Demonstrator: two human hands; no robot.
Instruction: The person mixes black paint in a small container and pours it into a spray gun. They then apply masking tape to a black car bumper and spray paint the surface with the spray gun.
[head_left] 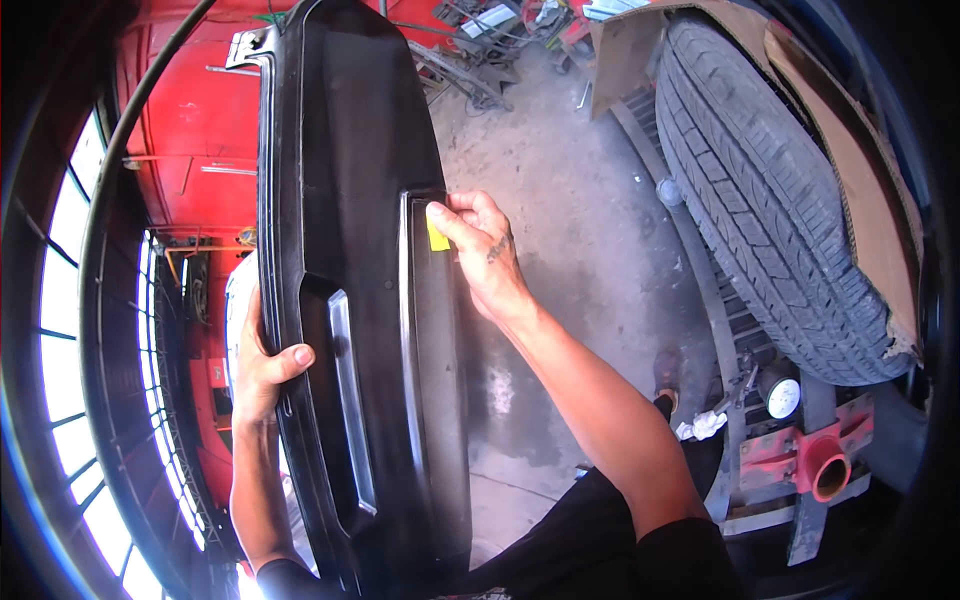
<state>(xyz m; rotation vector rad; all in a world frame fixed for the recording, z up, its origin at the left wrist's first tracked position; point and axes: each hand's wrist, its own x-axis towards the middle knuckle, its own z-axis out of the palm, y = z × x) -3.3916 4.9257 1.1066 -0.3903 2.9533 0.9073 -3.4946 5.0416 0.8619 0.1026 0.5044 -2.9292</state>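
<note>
My right hand (483,246) pinches the yellow bit (438,237); my left hand (262,372), at eight o'clock, grips the panel (365,130). Slipping might tip it.

Dark tire (740,200) beside brown cardboard (872,170), apparently metal scraps (462,80) near red wall (205,110)

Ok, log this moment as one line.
left hand: gripping black panel by left edge | right hand: pinching yellow piece at panel | tire: right side, beside cardboard
</note>
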